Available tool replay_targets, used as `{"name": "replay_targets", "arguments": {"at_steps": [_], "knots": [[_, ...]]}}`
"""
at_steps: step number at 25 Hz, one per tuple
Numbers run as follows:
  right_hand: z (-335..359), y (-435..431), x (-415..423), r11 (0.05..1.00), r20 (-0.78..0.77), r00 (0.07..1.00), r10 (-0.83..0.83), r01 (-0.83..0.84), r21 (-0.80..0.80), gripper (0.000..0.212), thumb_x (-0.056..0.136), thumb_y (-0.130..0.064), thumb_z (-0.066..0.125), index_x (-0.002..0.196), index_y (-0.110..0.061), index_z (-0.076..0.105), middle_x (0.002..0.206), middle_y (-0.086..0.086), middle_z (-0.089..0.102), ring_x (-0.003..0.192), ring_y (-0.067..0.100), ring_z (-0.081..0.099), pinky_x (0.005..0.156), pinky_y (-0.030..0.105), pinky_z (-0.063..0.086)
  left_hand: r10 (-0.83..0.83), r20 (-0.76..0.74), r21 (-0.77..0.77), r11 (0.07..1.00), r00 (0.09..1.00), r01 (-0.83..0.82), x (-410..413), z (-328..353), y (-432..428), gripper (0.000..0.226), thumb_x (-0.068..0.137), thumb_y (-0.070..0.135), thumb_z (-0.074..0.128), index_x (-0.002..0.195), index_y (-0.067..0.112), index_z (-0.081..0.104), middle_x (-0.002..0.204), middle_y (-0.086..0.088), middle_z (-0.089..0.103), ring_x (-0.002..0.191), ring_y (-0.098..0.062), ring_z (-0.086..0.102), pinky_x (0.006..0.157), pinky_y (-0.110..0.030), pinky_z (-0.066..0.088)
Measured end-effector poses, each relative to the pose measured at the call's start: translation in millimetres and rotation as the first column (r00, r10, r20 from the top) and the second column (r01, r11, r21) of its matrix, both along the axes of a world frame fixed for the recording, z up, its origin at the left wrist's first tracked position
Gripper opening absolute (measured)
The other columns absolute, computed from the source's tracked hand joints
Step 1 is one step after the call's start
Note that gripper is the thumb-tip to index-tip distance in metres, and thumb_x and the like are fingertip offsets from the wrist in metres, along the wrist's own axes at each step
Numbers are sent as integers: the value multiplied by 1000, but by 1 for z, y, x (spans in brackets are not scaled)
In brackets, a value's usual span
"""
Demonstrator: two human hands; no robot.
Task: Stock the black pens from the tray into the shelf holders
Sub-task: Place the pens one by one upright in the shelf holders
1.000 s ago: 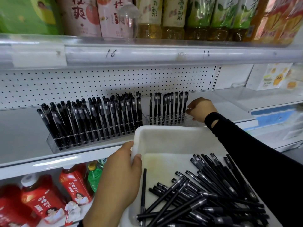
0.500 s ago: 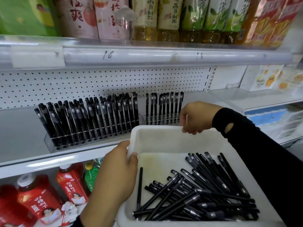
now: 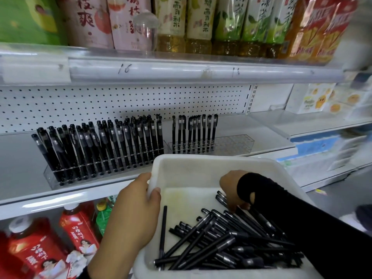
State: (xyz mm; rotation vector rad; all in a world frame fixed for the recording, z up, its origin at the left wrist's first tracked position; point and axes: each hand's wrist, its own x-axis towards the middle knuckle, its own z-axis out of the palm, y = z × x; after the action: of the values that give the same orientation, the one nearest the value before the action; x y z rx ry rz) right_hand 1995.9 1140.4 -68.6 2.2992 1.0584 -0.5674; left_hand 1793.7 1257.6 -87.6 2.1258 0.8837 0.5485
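Left hand (image 3: 132, 214) grips tray (image 3: 201, 160) rim | right hand (image 3: 231, 188) curled among pens (image 3: 221, 242), grip unclear | right holder (image 3: 233, 142) half vacant

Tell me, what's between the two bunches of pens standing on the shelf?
Nothing: the head view shows a bare gap between the full left holder and the right holder.

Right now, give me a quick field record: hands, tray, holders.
left hand: grips the white tray's left rim
right hand: down in the tray, fingers on the loose black pens; grip state unclear
left holder: packed with pens
right holder: pens fill its left part, right part bare
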Motion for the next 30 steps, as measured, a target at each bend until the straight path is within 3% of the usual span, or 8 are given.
{"name": "replay_targets", "arguments": {"at_steps": [4,8,13,18,20,23,26,30], "knots": [[-4,-2,9,972,-5,997,-71,70,224,35,85,-33,75,59,-14,59,35,-7,53,51,11,58,63,23,50,4,25,13,1000,1000,-5,-3,-1,-1,38,100,27,49,138,31,50,105,12,66,88,-8,63,71,-27,47],[15,-7,18,820,-181,972,-150,225,527,20,87,-34,74,77,-18,70,67,-5,70,53,7,60,58,21,48,2,25,1,1000,1000,-2,-2,-1,-1,38,100,28,49,138,32,49,107,12,66,89,-11,65,77,-33,52],[-10,-7,17,936,-92,989,-117,141,322,30,79,-41,81,85,-13,75,75,-1,75,58,12,65,68,26,58,0,18,3,1000,1000,-1,0,-2,-1,37,100,27,49,137,32,51,105,13,66,88,-10,64,73,-31,51],[-20,1,18,952,-64,996,-69,85,293,29,81,-39,77,72,-16,62,70,-3,65,70,19,64,71,27,54,2,20,-2,1000,1000,-2,0,0,0,37,100,27,50,136,33,51,100,17,64,85,-5,62,68,-26,47],[-18,2,16,929,-64,996,-54,74,362,28,81,-40,74,74,-16,62,71,-2,64,74,22,65,69,28,54,0,32,1,1000,999,0,-2,0,0,36,100,27,49,136,34,51,100,17,64,85,-7,63,70,-28,49],[-6,-5,17,793,-279,959,-44,203,574,19,88,-33,66,79,-17,64,77,-2,73,63,13,71,59,26,52,0,41,-2,1000,999,0,-3,0,0,37,101,28,49,137,34,50,100,16,64,85,-6,63,69,-28,48],[-2,-10,15,695,-621,783,24,433,574,7,99,-18,57,96,-14,52,87,7,76,61,17,70,52,26,52,-6,41,4,1000,999,6,-2,1,-2,35,101,28,49,135,34,51,97,19,62,84,-3,61,66,-25,46],[4,-16,20,648,-703,700,126,479,593,7,97,-11,62,103,-7,62,92,12,76,70,15,68,62,25,56,-8,44,-2,1000,999,8,-2,0,-2,35,100,27,49,135,33,52,96,19,63,82,-2,61,64,-22,44]]}}
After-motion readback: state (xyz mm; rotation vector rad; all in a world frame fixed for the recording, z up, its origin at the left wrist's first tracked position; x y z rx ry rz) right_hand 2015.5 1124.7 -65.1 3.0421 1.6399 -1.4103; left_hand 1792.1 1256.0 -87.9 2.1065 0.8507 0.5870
